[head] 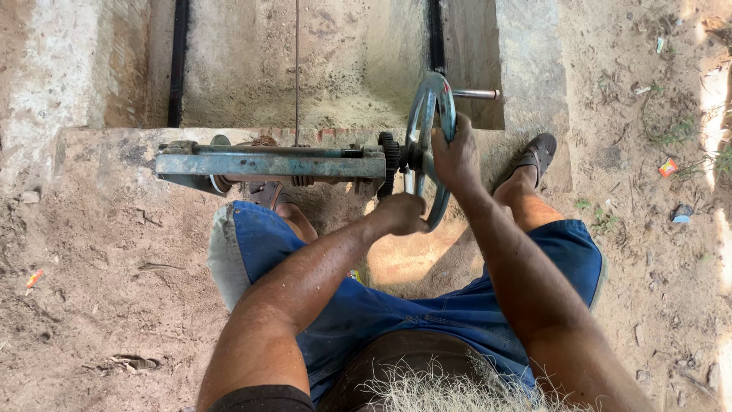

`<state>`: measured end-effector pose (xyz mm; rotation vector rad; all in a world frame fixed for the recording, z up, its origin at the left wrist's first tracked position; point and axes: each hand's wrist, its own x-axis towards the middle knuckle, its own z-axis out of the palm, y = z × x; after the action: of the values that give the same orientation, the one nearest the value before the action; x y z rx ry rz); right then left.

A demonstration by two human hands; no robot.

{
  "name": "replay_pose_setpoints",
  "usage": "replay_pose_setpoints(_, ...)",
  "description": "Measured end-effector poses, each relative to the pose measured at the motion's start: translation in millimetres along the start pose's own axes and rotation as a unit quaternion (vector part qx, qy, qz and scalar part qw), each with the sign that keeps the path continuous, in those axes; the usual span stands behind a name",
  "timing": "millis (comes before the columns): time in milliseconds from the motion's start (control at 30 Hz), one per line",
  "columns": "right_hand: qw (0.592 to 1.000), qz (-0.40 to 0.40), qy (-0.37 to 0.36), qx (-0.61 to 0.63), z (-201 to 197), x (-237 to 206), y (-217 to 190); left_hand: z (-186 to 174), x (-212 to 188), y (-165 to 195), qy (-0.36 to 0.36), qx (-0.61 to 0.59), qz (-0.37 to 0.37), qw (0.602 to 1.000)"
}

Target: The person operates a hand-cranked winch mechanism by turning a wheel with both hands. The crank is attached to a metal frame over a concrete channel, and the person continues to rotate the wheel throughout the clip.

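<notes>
Gripping the handwheel (428,145) at its upper rim, the right hand (456,156) is closing its fingers round the grey metal, while the left hand (402,214) is clasping the rim lower down, nearer the person's body. The wheel is standing on edge at the right end of a blue-grey winch frame (271,165), beside a small gear (391,156), on a concrete ledge (107,152) above a sandy pit (305,69); a sandalled foot (536,155) is resting just right of it.

Single head view, steeply downward, close over lap and sandy ground (114,305)
</notes>
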<state>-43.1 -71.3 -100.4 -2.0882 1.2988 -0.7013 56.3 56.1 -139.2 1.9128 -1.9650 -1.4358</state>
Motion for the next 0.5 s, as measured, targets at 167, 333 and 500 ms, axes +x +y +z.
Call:
replay_pose_setpoints(167, 0.998, -0.036, 0.012, 0.041, 10, -34, 15, -29, 4, -2, 0.078, -0.012, -0.071, 0.994)
replay_pose_setpoints(333, 0.981, -0.164, 0.074, 0.073, 18, -63, 24, -51, -1, -3, 0.196, -0.145, -0.032, 0.969)
replay_pose_setpoints(500, 0.982, -0.165, 0.088, 0.04, 25, -90, 29, -63, -4, 8, 0.274, -0.23, 0.022, 0.934)
